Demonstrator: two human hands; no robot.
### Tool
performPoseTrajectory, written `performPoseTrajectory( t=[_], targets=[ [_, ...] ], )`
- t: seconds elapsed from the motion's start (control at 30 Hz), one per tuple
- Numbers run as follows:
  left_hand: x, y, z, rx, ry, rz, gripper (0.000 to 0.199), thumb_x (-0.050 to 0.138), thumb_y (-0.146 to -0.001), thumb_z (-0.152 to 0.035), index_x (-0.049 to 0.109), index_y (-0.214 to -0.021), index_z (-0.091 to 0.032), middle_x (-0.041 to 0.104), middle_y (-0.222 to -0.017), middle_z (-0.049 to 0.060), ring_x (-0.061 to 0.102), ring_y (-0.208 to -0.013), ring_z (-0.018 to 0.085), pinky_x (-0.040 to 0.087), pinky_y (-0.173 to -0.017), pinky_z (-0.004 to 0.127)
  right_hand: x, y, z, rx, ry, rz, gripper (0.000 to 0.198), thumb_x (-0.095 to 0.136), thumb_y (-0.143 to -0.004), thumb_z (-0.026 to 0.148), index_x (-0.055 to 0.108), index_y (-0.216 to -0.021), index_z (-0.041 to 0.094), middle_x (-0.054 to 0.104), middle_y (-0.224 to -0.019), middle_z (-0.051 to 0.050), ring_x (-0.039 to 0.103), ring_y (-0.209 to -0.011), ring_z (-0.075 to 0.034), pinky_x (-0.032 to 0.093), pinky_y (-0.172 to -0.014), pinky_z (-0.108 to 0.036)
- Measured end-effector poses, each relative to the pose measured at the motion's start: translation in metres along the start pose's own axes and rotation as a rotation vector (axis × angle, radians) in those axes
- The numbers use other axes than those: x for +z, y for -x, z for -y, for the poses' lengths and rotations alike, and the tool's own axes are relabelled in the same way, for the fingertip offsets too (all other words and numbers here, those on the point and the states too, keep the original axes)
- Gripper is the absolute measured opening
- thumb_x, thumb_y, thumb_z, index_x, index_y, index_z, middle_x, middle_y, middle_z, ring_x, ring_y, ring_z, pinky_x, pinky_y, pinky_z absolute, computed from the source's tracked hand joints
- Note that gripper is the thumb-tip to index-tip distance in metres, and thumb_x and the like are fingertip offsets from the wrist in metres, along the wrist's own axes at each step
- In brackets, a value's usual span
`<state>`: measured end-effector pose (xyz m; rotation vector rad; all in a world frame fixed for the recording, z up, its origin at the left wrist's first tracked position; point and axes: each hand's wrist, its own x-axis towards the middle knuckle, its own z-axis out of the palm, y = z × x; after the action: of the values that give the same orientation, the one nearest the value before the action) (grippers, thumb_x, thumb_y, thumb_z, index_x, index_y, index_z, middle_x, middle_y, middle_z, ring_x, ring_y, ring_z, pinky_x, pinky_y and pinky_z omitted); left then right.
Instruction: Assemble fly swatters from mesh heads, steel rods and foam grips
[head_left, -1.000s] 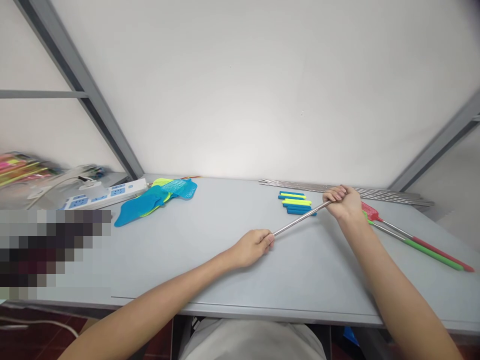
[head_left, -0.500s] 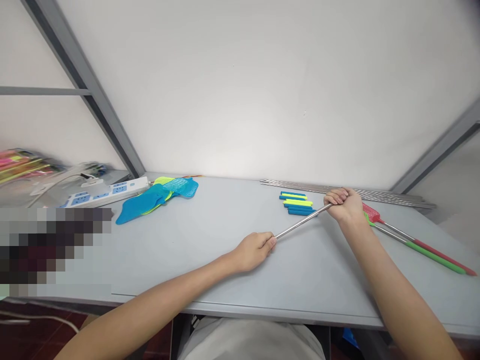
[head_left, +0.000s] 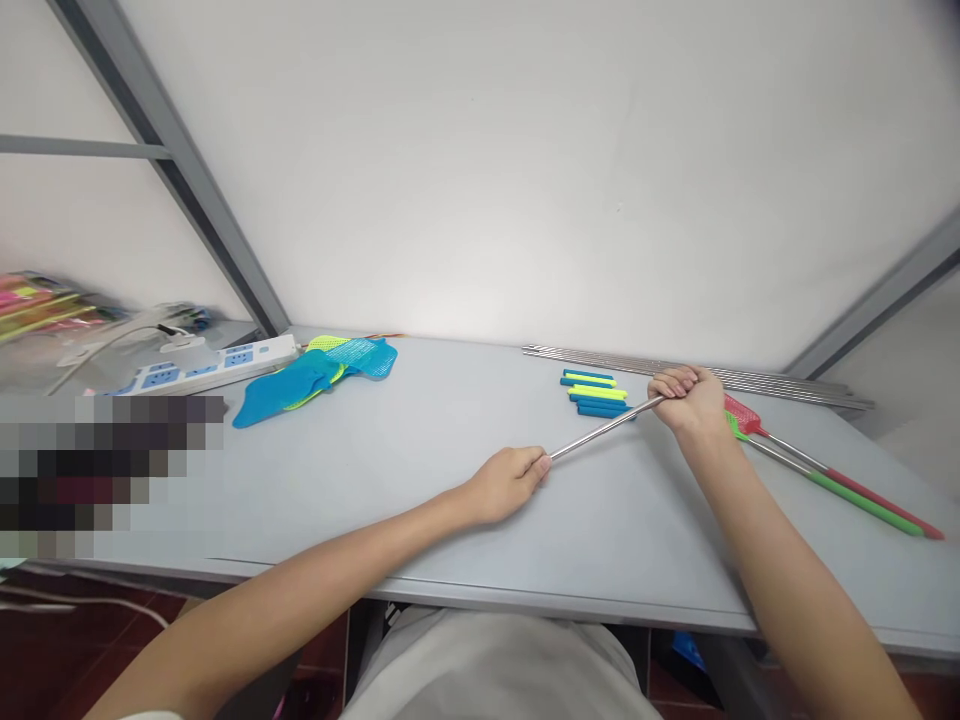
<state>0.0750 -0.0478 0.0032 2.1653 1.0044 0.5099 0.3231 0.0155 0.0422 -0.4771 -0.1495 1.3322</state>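
Observation:
A thin silver metal rod (head_left: 604, 430) slants up to the right above the table, held between both hands. My left hand (head_left: 508, 485) is closed round its lower left end. My right hand (head_left: 688, 400) wraps the upper right end, and the fist hides that tip. Behind the rod lie several short blue and yellow tubes (head_left: 596, 393). Close to my right wrist are a red flyswatter (head_left: 787, 446) and a green flyswatter (head_left: 832, 483), each with a metal shaft and coloured handle. Whatever the rod's two ends carry inside the fists is hidden.
Along the wall lies a bundle of metal rods (head_left: 780, 382). Blue and yellow flyswatter heads (head_left: 300, 383) are piled at the left, beside a white power strip (head_left: 225, 370). Bagged colourful items (head_left: 45, 305) rest farther left. The grey table (head_left: 420, 420) ends near my body.
The whole view has shifted slightly, so the table and things on it appear higher. Both hands keep hold of the rod with almost the same pose.

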Motion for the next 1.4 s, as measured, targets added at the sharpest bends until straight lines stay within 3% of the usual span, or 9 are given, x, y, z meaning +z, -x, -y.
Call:
performPoseTrajectory(
  t=[0.4, 0.73, 1.07, 1.4],
  targets=[
    [0.004, 0.001, 0.001, 0.011, -0.077, -0.02, 0.031, 0.021, -0.083, -0.033, 0.044, -0.068, -0.018, 0.047, -0.059, -0.003, 0.043, -0.055, 0.009, 0.032, -0.053, 0.019, 0.003, 0.006, -0.004, -0.056, 0.006, 0.054, 0.02, 0.03, -0.061, 0.008, 0.015, -0.051, 0.018, 0.018, -0.036, 0.009, 0.018, -0.027, -0.004, 0.017, -0.026, -0.016],
    [0.007, 0.001, 0.002, 0.002, -0.094, -0.044, 0.032, 0.02, -0.083, -0.033, 0.043, -0.067, -0.018, 0.047, -0.058, -0.003, 0.043, -0.055, 0.009, 0.032, -0.053, 0.019, 0.006, 0.009, -0.01, -0.16, 0.015, 0.091, 0.024, 0.032, -0.07, 0.016, 0.017, -0.052, 0.018, 0.014, -0.039, 0.009, 0.015, -0.028, -0.004, 0.014, -0.026, -0.016],
    [0.007, 0.001, 0.005, -0.012, -0.066, -0.067, 0.03, 0.021, -0.083, -0.031, 0.042, -0.066, -0.018, 0.046, -0.057, -0.003, 0.042, -0.054, 0.009, 0.032, -0.053, 0.019, 0.004, 0.008, -0.013, -0.181, -0.024, 0.19, 0.028, 0.034, -0.073, 0.02, 0.016, -0.052, 0.018, 0.01, -0.04, 0.009, 0.012, -0.028, -0.004, 0.013, -0.026, -0.016],
    [0.007, 0.001, 0.004, -0.023, -0.044, -0.067, 0.031, 0.021, -0.083, -0.032, 0.041, -0.064, -0.017, 0.044, -0.054, -0.003, 0.041, -0.053, 0.009, 0.031, -0.052, 0.019, 0.003, 0.012, -0.027, -0.153, -0.071, 0.151, 0.028, 0.035, -0.073, 0.02, 0.015, -0.052, 0.018, 0.01, -0.04, 0.009, 0.012, -0.028, -0.004, 0.011, -0.026, -0.016]
  ],
)
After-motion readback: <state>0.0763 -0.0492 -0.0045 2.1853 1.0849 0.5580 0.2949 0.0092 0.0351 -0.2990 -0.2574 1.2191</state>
